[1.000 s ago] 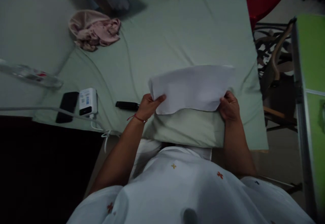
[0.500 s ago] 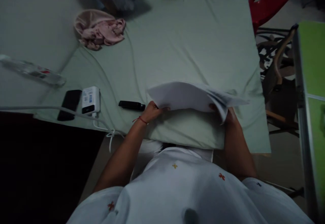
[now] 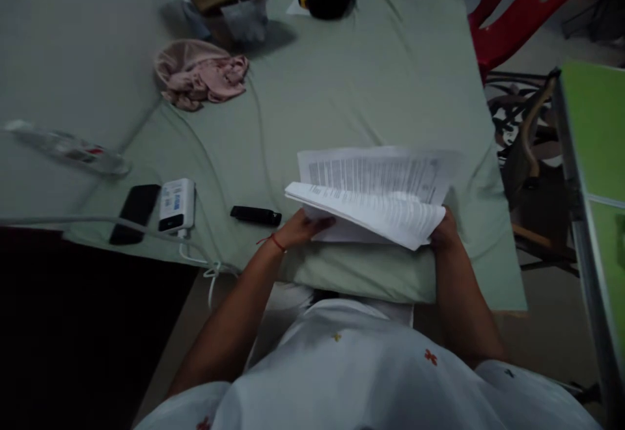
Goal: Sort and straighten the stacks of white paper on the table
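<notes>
left hand (image 3: 305, 228) holds the left end of the printed papers (image 3: 374, 205) | right hand (image 3: 444, 228) holds the right end, partly hidden | papers are over the green tablecloth's (image 3: 415, 108) near side, maybe held at both ends so sheets don't flop | black stapler (image 3: 256, 215) just beside left hand

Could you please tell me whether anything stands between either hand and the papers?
Nothing visible does: the left hand holds the papers near their lower left, and the right hand holds their right edge, its fingers partly hidden. The slim black object lies beyond the left hand's outer side, not in between.
</notes>
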### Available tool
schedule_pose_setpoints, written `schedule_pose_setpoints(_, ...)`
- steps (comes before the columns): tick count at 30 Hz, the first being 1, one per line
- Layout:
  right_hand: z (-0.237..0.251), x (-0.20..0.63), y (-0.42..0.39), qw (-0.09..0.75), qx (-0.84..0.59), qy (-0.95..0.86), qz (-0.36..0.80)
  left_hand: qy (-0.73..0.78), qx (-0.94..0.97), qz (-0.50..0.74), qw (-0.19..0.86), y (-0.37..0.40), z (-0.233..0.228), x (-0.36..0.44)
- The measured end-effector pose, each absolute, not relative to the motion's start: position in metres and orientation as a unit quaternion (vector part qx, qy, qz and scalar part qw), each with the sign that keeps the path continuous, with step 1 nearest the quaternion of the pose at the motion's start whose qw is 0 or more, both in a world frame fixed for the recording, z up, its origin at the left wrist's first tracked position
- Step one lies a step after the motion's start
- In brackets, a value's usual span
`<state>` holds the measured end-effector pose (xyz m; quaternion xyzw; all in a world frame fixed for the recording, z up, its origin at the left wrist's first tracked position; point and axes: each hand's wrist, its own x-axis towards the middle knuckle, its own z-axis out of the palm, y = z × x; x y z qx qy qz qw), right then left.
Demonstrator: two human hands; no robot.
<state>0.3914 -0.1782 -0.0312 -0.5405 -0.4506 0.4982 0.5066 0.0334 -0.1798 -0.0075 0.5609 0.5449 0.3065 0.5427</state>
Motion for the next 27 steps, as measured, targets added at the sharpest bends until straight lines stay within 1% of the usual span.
schedule_pose_setpoints(2, -0.029, 0.391, -0.178, 0.516, -0.543, -0.406, 0.524, 0.538, 0.505, 0.299, 0.605, -0.190, 0.000, 0.036)
schedule_pose_setpoints(4, -0.029, 0.391, -0.178, 0.521, -0.544, -0.379, 0.538, 0.524, 0.436, 0.323, 0.657, -0.200, 0.003, 0.040)
schedule_pose_setpoints(6, -0.030, 0.391, -0.179, 0.521, -0.548, -0.375, 0.536, 0.521, 0.359, 0.338, 0.697, -0.207, 0.004, 0.043)
schedule_pose_setpoints(9, -0.033, 0.390, -0.179, 0.518, -0.554, -0.369, 0.537, 0.526, 0.293, 0.321, 0.731, -0.213, 0.006, 0.049)
schedule_pose_setpoints(13, -0.037, 0.390, -0.178, 0.509, -0.566, -0.368, 0.534, 0.541, 0.350, 0.277, 0.713, -0.218, 0.009, 0.055)
schedule_pose_setpoints(17, -0.039, 0.391, -0.178, 0.482, -0.565, -0.400, 0.538, 0.547, 0.411, 0.281, 0.673, -0.224, 0.009, 0.055)
schedule_pose_setpoints(22, -0.034, 0.393, -0.181, 0.482, -0.553, -0.399, 0.551, 0.544, 0.384, 0.295, 0.685, -0.231, 0.004, 0.049)
schedule_pose_setpoints(27, -0.029, 0.391, -0.179, 0.527, -0.556, -0.357, 0.535, 0.579, 0.323, 0.345, 0.664, -0.233, 0.002, 0.054)
